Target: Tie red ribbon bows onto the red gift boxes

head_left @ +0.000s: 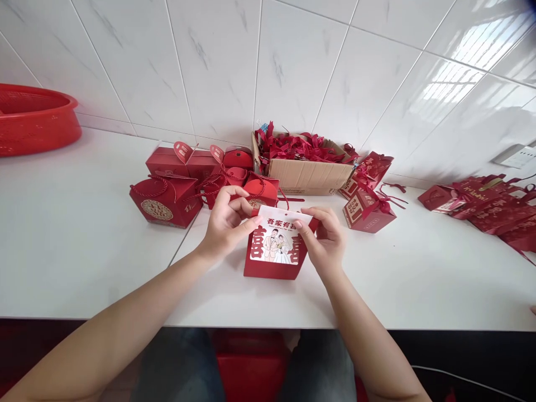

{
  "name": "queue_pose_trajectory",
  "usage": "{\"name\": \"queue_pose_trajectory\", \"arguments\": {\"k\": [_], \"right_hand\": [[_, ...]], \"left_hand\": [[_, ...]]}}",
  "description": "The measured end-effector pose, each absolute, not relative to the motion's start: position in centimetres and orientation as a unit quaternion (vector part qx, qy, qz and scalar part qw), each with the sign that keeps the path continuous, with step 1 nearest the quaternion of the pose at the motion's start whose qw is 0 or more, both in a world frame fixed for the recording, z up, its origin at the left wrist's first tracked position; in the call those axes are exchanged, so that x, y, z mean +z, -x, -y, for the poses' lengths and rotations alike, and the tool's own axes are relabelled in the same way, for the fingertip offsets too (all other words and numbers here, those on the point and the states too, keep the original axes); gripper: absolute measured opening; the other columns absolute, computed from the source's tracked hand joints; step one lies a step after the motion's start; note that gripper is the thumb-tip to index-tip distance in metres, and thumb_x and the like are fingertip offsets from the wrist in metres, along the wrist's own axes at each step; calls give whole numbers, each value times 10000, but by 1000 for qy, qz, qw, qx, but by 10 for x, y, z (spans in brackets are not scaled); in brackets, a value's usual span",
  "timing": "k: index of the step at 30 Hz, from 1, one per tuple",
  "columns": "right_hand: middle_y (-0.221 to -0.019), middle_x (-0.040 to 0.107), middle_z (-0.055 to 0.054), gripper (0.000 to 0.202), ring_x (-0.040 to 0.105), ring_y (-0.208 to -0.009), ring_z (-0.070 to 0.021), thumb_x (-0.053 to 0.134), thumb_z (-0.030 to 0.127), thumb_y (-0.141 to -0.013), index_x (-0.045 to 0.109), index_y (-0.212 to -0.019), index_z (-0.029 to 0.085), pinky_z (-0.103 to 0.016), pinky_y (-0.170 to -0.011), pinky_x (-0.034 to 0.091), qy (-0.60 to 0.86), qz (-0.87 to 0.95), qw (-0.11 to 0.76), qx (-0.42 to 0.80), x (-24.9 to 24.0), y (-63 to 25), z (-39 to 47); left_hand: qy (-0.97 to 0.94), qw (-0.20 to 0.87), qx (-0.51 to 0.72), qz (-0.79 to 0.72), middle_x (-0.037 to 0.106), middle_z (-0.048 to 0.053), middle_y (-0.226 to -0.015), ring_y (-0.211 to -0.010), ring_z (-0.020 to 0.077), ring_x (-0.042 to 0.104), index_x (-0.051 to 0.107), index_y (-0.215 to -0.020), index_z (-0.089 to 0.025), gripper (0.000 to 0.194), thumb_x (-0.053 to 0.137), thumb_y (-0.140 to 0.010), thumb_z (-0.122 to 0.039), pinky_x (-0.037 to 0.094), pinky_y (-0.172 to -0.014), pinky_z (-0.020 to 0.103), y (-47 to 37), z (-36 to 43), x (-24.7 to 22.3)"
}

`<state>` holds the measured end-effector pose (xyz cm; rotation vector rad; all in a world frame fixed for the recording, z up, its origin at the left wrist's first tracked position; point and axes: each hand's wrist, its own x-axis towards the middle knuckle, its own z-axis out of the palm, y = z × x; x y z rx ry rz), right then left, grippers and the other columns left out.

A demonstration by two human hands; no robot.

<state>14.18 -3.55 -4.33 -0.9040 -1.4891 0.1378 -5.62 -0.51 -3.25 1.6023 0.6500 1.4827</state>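
Two hands are at work, the left hand [226, 224] and the right hand [326, 239] each pinching an upper corner of a printed card [275, 243] against a red box [270, 272] midway along the white surface [377, 285]. The card seems placed, though I cannot tell whether it is fastened. Beyond, the corded box [178, 202] and ribbon-tied box [374, 216] look finished, while many loose ribbons [293, 146] remain in the carton [307, 177].
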Motion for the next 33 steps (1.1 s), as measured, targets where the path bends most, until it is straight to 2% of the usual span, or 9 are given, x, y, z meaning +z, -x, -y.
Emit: {"name": "queue_pose_trajectory", "arguments": {"k": [2, 6, 10, 13, 17, 20, 26, 29, 33], "right_hand": [[-895, 633, -29, 144, 615, -779, -152, 696, 245, -817, 675, -959, 245, -306, -639, 510, 398, 652, 642, 68, -42, -142, 36], [-865, 639, -25, 121, 598, -747, -154, 685, 256, -824, 672, -944, 240, -329, -669, 507, 406, 654, 635, 69, -41, -141, 38], [-785, 643, -8, 79, 574, -762, -170, 677, 271, -830, 657, -901, 244, -377, -762, 479, 420, 670, 611, 40, -40, -143, 37], [-819, 647, -12, 78, 586, -797, -172, 680, 271, -828, 630, -878, 238, -373, -775, 479, 409, 668, 617, 77, -41, -143, 36], [-937, 657, -34, 115, 628, -866, -172, 650, 282, -850, 593, -935, 230, -338, -759, 516, 377, 646, 635, 194, -46, -141, 37], [-928, 648, -28, 132, 626, -808, -153, 628, 302, -865, 565, -957, 231, -299, -686, 520, 380, 632, 634, 232, -48, -139, 38], [-907, 603, -15, 125, 596, -809, -141, 598, 277, -879, 525, -972, 237, -283, -682, 502, 366, 640, 643, 208, -50, -136, 37], [-938, 586, -20, 156, 593, -854, -150, 592, 251, -878, 499, -1002, 246, -313, -751, 502, 347, 643, 657, 186, -51, -135, 35], [-962, 578, -29, 169, 585, -877, -161, 575, 246, -886, 498, -1037, 254, -342, -784, 497, 343, 658, 653, 152, -53, -136, 34]], "left_hand": [[-661, 394, 580, -265, 548, -34, -686, -616, 100, 523, 581, -1002, -201, 285, 711, -749, -216, 451, -564, 211, 56, 5, -32], [-698, 329, 575, -273, 573, 10, -784, -680, 114, 532, 630, -842, -178, 86, 666, -780, -225, 466, -606, 239, 57, 5, -32], [-713, 283, 580, -275, 548, 33, -869, -756, 136, 547, 613, -804, -177, 84, 668, -768, -229, 474, -612, 250, 57, 5, -31], [-711, 327, 565, -260, 594, 57, -938, -828, 157, 587, 595, -854, -171, 100, 642, -809, -247, 479, -617, 245, 56, 7, -32], [-699, 399, 542, -241, 603, 14, -816, -678, 111, 560, 567, -988, -175, 159, 612, -861, -258, 467, -577, 217, 53, 10, -37], [-697, 419, 543, -210, 608, 19, -857, -718, 113, 577, 546, -1076, -187, 204, 583, -890, -264, 492, -616, 215, 50, 11, -43], [-670, 486, 529, -189, 594, 31, -921, -791, 134, 589, 510, -1085, -207, 187, 519, -933, -316, 527, -687, 247, 43, 13, -51], [-654, 513, 522, -192, 586, 29, -915, -774, 136, 594, 486, -1083, -217, 186, 509, -941, -336, 534, -676, 256, 40, 16, -52], [-656, 507, 519, -208, 580, 22, -905, -773, 131, 597, 463, -1087, -228, 199, 506, -948, -365, 534, -681, 252, 36, 18, -50]]}}
